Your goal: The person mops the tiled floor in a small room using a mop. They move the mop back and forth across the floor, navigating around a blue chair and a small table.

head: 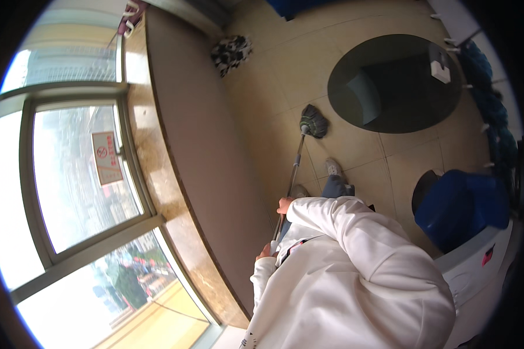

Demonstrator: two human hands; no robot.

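A floor mop with a metal pole (295, 168) slants across the front of my body. Its grey string head (314, 122) rests on the beige tile floor, ahead of my feet. My right hand (284, 205) grips the pole partway along its length. Closer to my body, my left hand (267, 252) is closed around the light-coloured grip (274, 247) at the pole's end. My shoe (332, 168) stands on the tiles just behind the mop head, with the other shoe partly hidden by the pole and my sleeve.
A round dark glass table (393, 113) with a small white box (439, 72) stands front right. A blue plastic container or seat (454, 209) is at my right. On the left run a brown wall (201, 131) and marble window sill (150, 157). A black-and-white shaggy item (231, 54) lies ahead.
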